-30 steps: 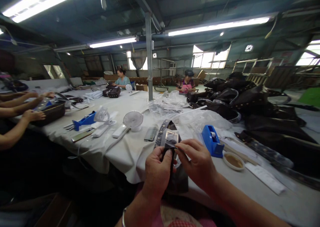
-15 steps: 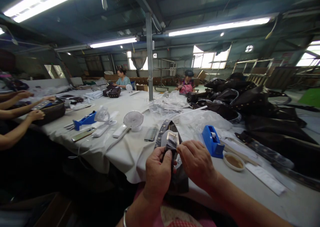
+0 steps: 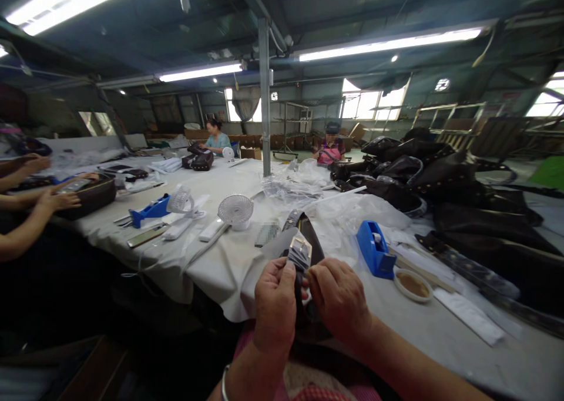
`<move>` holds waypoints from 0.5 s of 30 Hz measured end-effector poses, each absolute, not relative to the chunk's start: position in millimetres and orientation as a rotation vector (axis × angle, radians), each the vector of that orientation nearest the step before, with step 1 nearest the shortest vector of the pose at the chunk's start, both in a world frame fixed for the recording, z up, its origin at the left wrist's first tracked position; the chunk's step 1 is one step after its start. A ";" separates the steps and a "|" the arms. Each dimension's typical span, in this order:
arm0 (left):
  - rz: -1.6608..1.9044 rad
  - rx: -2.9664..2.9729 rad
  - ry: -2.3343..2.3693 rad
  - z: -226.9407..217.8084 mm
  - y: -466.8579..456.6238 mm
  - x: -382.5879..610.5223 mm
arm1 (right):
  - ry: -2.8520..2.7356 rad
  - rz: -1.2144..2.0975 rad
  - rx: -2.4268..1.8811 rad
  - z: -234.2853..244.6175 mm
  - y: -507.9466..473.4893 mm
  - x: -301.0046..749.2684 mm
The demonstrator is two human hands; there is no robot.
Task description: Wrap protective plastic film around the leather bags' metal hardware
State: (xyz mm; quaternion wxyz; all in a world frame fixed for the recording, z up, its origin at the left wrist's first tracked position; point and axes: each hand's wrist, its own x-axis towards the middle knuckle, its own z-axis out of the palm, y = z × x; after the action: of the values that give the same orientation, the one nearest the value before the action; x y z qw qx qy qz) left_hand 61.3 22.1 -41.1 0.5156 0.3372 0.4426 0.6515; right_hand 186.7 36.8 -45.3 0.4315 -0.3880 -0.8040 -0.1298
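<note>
My left hand grips a dark strap just below its gold-coloured buckle, thumb on top. Clear, shiny film lies over the buckle and the strap below it, and a thin translucent sheet sticks out to the left. Close against the strap's right side, my right hand has its fingers curled in a pinch; what lies between them is hidden. The dark bag carrying the strap rests at the table edge in front of me, partly covered by both hands.
A blue tape dispenser and a round dish stand right of my hands. Dark bags are piled at the right. A small white fan stands left, near another blue dispenser. A co-worker's hands are at far left.
The buckle has tilted and come more into view above my left hand. My right hand has moved slightly down and left, from beside the buckle to beside the strap below it.
</note>
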 end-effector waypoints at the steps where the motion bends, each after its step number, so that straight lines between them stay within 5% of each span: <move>1: 1.574 0.800 1.052 -40.8 22.3 61.4 | -1.997 -0.280 -0.963 -45.8 35.7 185.1; 6: 1.489 0.758 0.963 -32.2 23.6 56.2 | -1.940 -0.058 -0.924 -39.7 39.8 183.5; 15: 1.165 1.086 1.017 -53.5 20.6 37.2 | -1.939 -0.188 -0.779 -39.8 58.7 185.9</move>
State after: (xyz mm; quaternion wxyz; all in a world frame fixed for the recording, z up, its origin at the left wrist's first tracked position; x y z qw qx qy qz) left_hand 37.2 20.6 -53.5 0.5860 0.4658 0.4360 0.4995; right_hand 185.9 58.7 -39.8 0.4984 -0.3218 -0.8013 -0.0776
